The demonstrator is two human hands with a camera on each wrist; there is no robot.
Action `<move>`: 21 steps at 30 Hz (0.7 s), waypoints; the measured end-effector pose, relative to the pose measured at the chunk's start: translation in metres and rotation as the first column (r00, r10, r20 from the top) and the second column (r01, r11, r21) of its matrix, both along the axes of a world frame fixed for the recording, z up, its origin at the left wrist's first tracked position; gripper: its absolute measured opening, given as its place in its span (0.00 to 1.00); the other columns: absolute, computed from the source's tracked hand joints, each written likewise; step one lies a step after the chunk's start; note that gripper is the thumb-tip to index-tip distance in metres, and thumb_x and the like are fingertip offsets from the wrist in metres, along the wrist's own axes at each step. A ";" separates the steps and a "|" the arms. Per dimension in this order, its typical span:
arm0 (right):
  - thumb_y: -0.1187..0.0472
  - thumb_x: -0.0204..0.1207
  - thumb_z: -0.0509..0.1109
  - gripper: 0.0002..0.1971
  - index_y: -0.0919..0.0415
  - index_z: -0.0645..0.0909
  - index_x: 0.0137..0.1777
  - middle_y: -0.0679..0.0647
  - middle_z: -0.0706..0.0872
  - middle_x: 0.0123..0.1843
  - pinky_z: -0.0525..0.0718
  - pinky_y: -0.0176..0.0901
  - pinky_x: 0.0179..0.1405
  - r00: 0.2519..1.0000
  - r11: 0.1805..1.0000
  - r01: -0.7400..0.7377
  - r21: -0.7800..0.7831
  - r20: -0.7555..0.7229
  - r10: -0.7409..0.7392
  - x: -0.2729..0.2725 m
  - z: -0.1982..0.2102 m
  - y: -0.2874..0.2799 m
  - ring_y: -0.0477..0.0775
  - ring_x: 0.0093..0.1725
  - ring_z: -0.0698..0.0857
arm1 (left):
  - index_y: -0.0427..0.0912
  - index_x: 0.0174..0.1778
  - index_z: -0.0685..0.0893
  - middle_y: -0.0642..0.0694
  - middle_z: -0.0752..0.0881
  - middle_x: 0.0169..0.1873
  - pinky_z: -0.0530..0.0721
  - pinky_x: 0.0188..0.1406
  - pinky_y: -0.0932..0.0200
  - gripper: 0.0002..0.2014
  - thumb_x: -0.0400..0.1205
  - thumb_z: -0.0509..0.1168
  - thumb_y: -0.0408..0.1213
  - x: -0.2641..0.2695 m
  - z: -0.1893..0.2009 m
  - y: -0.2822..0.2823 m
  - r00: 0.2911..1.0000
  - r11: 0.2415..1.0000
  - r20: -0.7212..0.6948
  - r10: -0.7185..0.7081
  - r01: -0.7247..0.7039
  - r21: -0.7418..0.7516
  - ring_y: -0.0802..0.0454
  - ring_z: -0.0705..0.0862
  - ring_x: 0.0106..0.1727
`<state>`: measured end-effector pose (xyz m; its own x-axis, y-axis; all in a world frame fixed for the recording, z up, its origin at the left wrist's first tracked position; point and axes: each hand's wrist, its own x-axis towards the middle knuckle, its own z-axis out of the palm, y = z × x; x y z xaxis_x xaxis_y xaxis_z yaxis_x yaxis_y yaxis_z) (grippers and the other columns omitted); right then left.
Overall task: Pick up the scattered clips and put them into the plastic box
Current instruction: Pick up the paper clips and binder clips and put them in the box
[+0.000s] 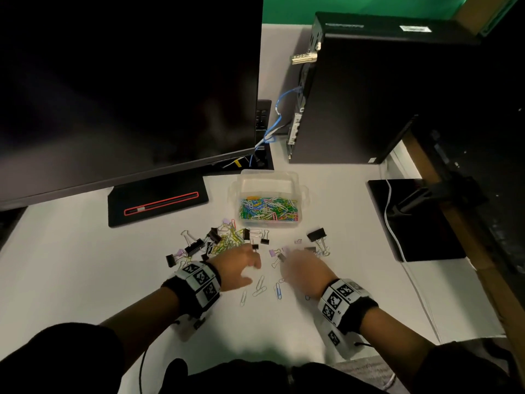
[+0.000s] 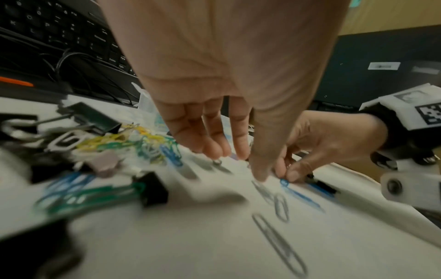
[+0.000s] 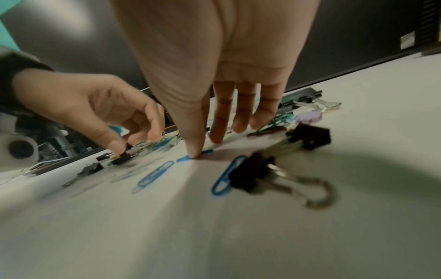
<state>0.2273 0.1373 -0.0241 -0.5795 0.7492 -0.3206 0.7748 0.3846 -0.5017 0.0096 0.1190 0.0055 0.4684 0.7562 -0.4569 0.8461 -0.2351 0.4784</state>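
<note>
Your left hand [image 1: 241, 265] hovers low over the white desk [image 1: 85, 280], its fingers [image 2: 210, 139] hanging straight and loosely apart, holding nothing. Your right hand [image 1: 305, 273] has its thumb tip pressed on a blue paper clip [image 3: 185, 159]; its other fingers [image 3: 243, 113] are extended, and you cannot tell whether they pinch the clip.

The plastic box [image 1: 268, 201] stands open just beyond both hands, its floor covered with coloured paper clips. The scattered clips [image 1: 224, 241] lie between it and your hands: a dense pile with black binder clips to the left, a large binder clip [image 1: 318, 236] to the right.

Open desk lies toward you and to the far left. The monitor [image 1: 127, 95] overhangs on the left, a computer tower [image 1: 369, 95] blocks the right, and the desk edge runs along the right. No writing is legible; the wrist bands [image 1: 199, 280] carry square coded markers.
</note>
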 end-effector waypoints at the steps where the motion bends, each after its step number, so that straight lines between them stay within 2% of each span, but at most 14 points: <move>1: 0.66 0.73 0.66 0.08 0.59 0.87 0.45 0.55 0.85 0.52 0.74 0.42 0.57 0.999 0.999 -0.037 0.009 0.032 0.037 0.005 0.001 -0.002 0.56 0.56 0.78 | 0.44 0.63 0.77 0.47 0.73 0.60 0.71 0.50 0.65 0.19 0.76 0.68 0.38 -0.002 -0.001 -0.006 1.000 1.000 -0.002 0.000 0.000 -0.025 0.56 0.74 0.51; 4: 0.66 0.73 0.64 0.12 0.54 0.87 0.48 0.52 0.86 0.53 0.77 0.49 0.53 0.984 0.990 -0.140 0.033 0.120 0.135 0.021 0.003 -0.006 0.59 0.56 0.78 | 0.45 0.65 0.73 0.50 0.70 0.59 0.69 0.47 0.66 0.26 0.73 0.73 0.40 -0.008 -0.006 -0.019 1.000 0.995 0.009 0.020 -0.019 -0.097 0.58 0.71 0.50; 6: 0.64 0.74 0.64 0.12 0.52 0.86 0.52 0.51 0.86 0.54 0.79 0.50 0.54 0.981 0.989 -0.149 0.023 0.132 0.145 0.032 0.006 -0.007 0.59 0.58 0.77 | 0.45 0.65 0.72 0.53 0.68 0.55 0.70 0.47 0.66 0.27 0.72 0.73 0.40 -0.009 -0.011 -0.024 1.000 0.992 0.005 0.012 -0.012 -0.129 0.57 0.71 0.49; 9: 0.63 0.72 0.68 0.15 0.50 0.84 0.57 0.51 0.84 0.57 0.77 0.49 0.60 0.985 0.993 -0.116 -0.032 0.128 0.119 0.044 0.013 -0.004 0.56 0.61 0.75 | 0.44 0.65 0.73 0.56 0.66 0.52 0.71 0.45 0.67 0.24 0.74 0.72 0.39 -0.006 -0.016 -0.025 1.000 0.992 0.007 0.014 -0.013 -0.127 0.58 0.72 0.47; 12: 0.62 0.70 0.70 0.18 0.51 0.82 0.60 0.53 0.83 0.60 0.75 0.48 0.64 0.982 0.992 -0.109 -0.070 0.150 0.118 0.046 0.019 -0.004 0.55 0.64 0.74 | 0.44 0.64 0.74 0.54 0.70 0.52 0.69 0.35 0.74 0.21 0.76 0.70 0.37 -0.001 -0.021 -0.022 0.999 0.994 0.029 0.033 -0.030 -0.103 0.57 0.73 0.45; 16: 0.59 0.70 0.70 0.16 0.53 0.84 0.59 0.55 0.84 0.58 0.75 0.45 0.63 0.981 0.991 -0.105 -0.085 0.151 0.117 0.038 0.019 -0.006 0.55 0.64 0.75 | 0.43 0.64 0.76 0.45 0.78 0.57 0.74 0.44 0.66 0.20 0.76 0.70 0.33 0.012 -0.025 -0.017 0.989 0.991 0.100 0.109 -0.100 -0.090 0.55 0.76 0.42; 19: 0.59 0.71 0.70 0.13 0.54 0.85 0.55 0.55 0.84 0.58 0.75 0.42 0.60 0.981 0.990 -0.101 -0.100 0.156 0.116 0.037 0.018 -0.007 0.54 0.64 0.75 | 0.43 0.65 0.76 0.44 0.78 0.56 0.77 0.47 0.65 0.21 0.76 0.69 0.29 0.022 -0.027 -0.018 0.971 0.983 0.164 0.176 -0.163 -0.087 0.55 0.77 0.42; 21: 0.60 0.70 0.70 0.13 0.54 0.85 0.55 0.55 0.83 0.58 0.74 0.41 0.58 0.982 0.991 -0.084 -0.108 0.158 0.101 0.042 0.019 -0.007 0.54 0.63 0.76 | 0.44 0.65 0.76 0.48 0.75 0.53 0.81 0.51 0.62 0.23 0.75 0.71 0.31 0.028 -0.026 -0.020 0.953 0.974 0.206 0.221 -0.204 -0.102 0.55 0.76 0.43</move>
<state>0.2691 0.1304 -0.0047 -0.5785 0.6541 -0.4873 0.8128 0.4124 -0.4115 0.0380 0.0991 -0.0209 0.3940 0.8150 -0.4250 0.7478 -0.0153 0.6638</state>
